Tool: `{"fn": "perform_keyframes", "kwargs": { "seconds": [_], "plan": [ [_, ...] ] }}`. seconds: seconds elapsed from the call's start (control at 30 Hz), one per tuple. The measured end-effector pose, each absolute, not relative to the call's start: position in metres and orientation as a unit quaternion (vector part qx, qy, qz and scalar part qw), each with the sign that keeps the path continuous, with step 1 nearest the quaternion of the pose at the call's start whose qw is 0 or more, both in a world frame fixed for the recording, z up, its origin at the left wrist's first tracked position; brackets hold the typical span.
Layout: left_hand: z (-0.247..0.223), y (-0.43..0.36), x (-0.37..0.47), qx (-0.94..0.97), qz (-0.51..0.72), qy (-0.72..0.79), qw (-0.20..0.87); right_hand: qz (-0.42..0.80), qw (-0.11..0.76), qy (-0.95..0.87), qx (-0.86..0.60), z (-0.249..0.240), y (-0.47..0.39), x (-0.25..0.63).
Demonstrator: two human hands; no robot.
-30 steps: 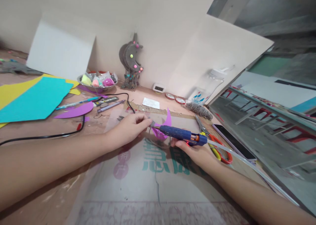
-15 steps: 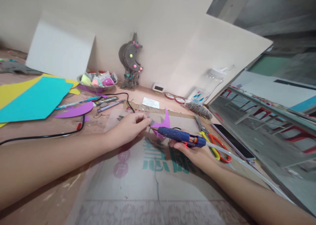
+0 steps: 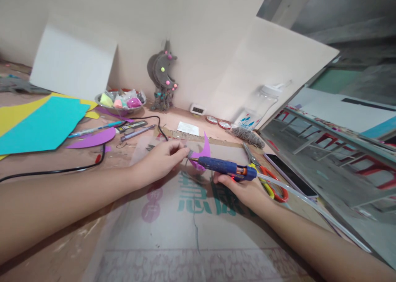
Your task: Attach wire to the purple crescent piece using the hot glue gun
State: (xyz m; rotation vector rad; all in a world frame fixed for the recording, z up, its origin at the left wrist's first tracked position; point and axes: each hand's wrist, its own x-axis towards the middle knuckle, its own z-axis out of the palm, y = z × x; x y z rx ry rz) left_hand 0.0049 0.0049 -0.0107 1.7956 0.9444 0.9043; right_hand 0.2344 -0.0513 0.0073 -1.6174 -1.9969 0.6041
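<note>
My left hand (image 3: 168, 158) pinches the tip of a purple crescent cutout (image 3: 204, 149), where a bit of grey yarn (image 3: 189, 154) shows at the fingertips. My right hand (image 3: 235, 187) is closed around a blue glue gun (image 3: 218, 165) with a small red light on and a clear glue stick (image 3: 312, 201) trailing from its back. The gun's nozzle points left and sits against or very near the cutout by my left fingertips. Part of the crescent is hidden behind the gun. A loose strand of grey yarn (image 3: 196, 232) hangs down over the printed plastic sheet (image 3: 148, 240).
Scissors (image 3: 280, 189) and a phone (image 3: 291, 174) lie at right, near a yarn bundle (image 3: 249, 136) and a bottle (image 3: 258, 108). Left are coloured sheets (image 3: 43, 125), a bowl of clay (image 3: 120, 108) and a black cord (image 3: 62, 171). A moon ornament (image 3: 162, 73) stands behind.
The view has shifted slightly. The glue gun has moved a little to the left, its nozzle closer to my left fingertips. Both hands keep their hold.
</note>
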Motion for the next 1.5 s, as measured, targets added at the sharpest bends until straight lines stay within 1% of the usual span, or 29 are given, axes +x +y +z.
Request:
{"fn": "perform_keyframes", "kwargs": {
  "seconds": [0.37, 0.77, 1.1, 1.2, 1.33, 1.5],
  "plan": [
    [-0.0099, 0.0042, 0.0045, 0.724, 0.361, 0.387, 0.443, 0.205, 0.257, -0.721, -0.610, 0.0085, -0.0520, 0.2328],
    [-0.0134, 0.0055, 0.0061, 0.704, 0.368, 0.381, 0.472, 0.203, 0.267, -0.753, -0.567, 0.0033, -0.0517, 0.2361],
    [-0.0109, 0.0049, 0.0053, 0.717, 0.362, 0.390, 0.450, 0.205, 0.270, -0.725, -0.600, 0.0026, -0.0507, 0.2367],
    [-0.0109, 0.0042, 0.0052, 0.710, 0.364, 0.390, 0.459, 0.200, 0.268, -0.720, -0.608, 0.0034, -0.0510, 0.2358],
    [-0.0112, 0.0041, 0.0059, 0.706, 0.361, 0.389, 0.468, 0.205, 0.276, -0.724, -0.598, 0.0053, -0.0516, 0.2336],
    [-0.0125, 0.0058, 0.0056, 0.717, 0.363, 0.388, 0.452, 0.203, 0.271, -0.740, -0.581, 0.0050, -0.0518, 0.2338]
  ]
}}
